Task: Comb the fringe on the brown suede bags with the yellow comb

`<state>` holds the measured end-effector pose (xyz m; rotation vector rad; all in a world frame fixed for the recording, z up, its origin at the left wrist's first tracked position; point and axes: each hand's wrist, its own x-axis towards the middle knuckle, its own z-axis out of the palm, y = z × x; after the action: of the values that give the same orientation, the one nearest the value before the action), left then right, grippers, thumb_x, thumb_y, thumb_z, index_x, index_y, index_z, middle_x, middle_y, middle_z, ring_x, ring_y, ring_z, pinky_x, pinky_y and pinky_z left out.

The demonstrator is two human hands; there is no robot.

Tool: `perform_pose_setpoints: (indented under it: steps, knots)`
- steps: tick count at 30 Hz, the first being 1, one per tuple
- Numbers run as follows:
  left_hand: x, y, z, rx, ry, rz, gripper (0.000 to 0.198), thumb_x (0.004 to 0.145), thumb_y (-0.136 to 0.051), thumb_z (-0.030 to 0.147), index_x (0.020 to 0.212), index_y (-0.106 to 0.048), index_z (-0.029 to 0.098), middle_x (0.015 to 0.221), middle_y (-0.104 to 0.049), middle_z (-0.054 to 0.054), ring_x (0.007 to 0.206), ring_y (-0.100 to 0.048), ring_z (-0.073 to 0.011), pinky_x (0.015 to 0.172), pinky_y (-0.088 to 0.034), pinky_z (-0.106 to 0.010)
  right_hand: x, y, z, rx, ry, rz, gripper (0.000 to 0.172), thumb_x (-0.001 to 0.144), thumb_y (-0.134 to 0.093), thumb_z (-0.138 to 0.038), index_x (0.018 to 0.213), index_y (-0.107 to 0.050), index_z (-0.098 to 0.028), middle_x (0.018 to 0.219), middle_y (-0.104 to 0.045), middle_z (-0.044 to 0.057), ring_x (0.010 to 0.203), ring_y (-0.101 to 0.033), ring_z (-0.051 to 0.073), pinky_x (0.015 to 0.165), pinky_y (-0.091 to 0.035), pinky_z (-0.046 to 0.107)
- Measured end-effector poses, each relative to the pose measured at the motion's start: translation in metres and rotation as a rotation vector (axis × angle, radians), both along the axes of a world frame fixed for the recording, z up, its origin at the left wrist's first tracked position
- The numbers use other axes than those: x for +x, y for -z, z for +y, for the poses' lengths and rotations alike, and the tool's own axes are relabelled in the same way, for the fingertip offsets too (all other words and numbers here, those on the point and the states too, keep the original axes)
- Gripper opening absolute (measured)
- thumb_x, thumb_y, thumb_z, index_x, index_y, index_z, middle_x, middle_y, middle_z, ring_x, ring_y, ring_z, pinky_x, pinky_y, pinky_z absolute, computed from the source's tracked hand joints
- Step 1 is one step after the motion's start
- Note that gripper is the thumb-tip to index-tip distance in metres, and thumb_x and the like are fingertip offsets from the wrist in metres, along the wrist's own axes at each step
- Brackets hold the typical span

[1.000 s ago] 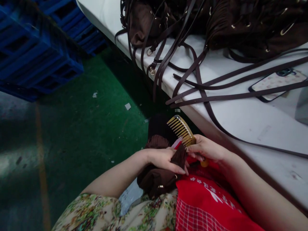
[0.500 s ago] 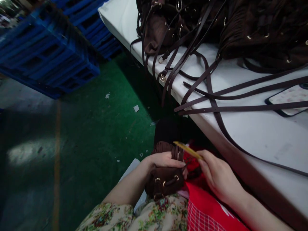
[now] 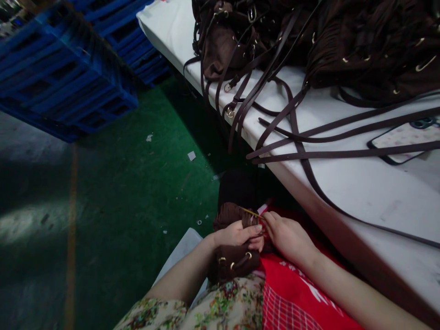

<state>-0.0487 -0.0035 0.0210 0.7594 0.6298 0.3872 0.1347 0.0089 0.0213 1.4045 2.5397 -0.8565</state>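
Note:
In my lap lies a small dark brown bag (image 3: 223,271) with gold eyelets and a cord threaded through them. My left hand (image 3: 237,233) is closed around gathered brown strips of it, thumb on top. A thin yellow strip-like tool (image 3: 252,212) is pinched in my right hand (image 3: 288,234), its tip pointing left over the bag's brown fringe (image 3: 229,214). Both hands' fingertips meet closely, so the exact point of contact is hidden. A red cloth (image 3: 292,284) with a white grid pattern covers part of my lap.
Several dark brown bags (image 3: 371,50) are heaped on the white table (image 3: 388,201) at right. Long straps (image 3: 330,158) hang over its edge, one crossing a phone (image 3: 398,142). Blue pallets (image 3: 68,78) stand at left on the green floor (image 3: 137,192), with scraps scattered about.
My right hand has moved left and closer to my left hand. The yellow tool now lies lower, near the gathered strips. My left fingers have curled more around the bag.

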Motion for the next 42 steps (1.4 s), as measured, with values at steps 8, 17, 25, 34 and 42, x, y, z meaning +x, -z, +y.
perform_pose_setpoints:
  steps: [8,17,25,34,42]
  knots:
    - [0.003,-0.002,-0.003,0.069,0.002,0.111,0.054,0.083,-0.043,0.068,0.064,-0.041,0.016,0.050,-0.040,0.005,0.046,-0.037,-0.0060,0.048,-0.030,-0.022,-0.003,-0.005,0.000,0.061,0.016,-0.095,0.014,0.095,-0.037,-0.021,0.099,-0.051,-0.020,0.085,-0.065,0.004,0.070,-0.064,0.017,0.053,-0.035,0.026]
    - [0.005,0.007,-0.005,0.043,0.026,0.277,0.059,0.078,-0.042,0.073,0.065,-0.044,0.016,0.052,-0.043,0.004,0.049,-0.040,-0.0075,0.049,-0.033,-0.022,0.000,0.007,0.006,0.002,0.092,-0.177,0.020,0.099,-0.029,-0.026,0.097,-0.049,-0.020,0.077,-0.067,0.004,0.065,-0.066,0.018,0.048,-0.031,0.026]
    - [0.009,0.012,-0.002,0.064,-0.010,0.260,0.058,0.076,-0.044,0.074,0.066,-0.043,0.017,0.052,-0.042,0.004,0.049,-0.042,-0.0084,0.048,-0.034,-0.022,0.003,0.019,0.009,-0.030,0.165,-0.181,0.027,0.100,-0.027,-0.031,0.102,-0.051,-0.019,0.076,-0.067,0.005,0.066,-0.067,0.019,0.049,-0.035,0.025]
    - [0.008,0.008,0.001,-0.050,0.029,0.174,0.054,0.071,-0.062,0.065,0.060,-0.045,0.016,0.053,-0.045,0.003,0.050,-0.043,-0.0077,0.047,-0.033,-0.021,0.052,0.037,0.022,-0.090,0.365,-0.171,0.030,0.099,-0.028,-0.025,0.098,-0.056,-0.014,0.082,-0.068,0.011,0.072,-0.066,0.019,0.063,-0.042,0.027]
    - [0.007,0.010,-0.001,-0.139,-0.119,0.275,0.051,0.073,-0.065,0.059,0.074,-0.062,0.008,0.055,-0.051,0.001,0.049,-0.042,-0.0065,0.049,-0.032,-0.021,0.032,-0.039,-0.015,0.050,0.207,0.236,0.029,0.099,-0.028,-0.033,0.101,-0.053,-0.020,0.081,-0.067,0.004,0.069,-0.064,0.017,0.063,-0.043,0.027]
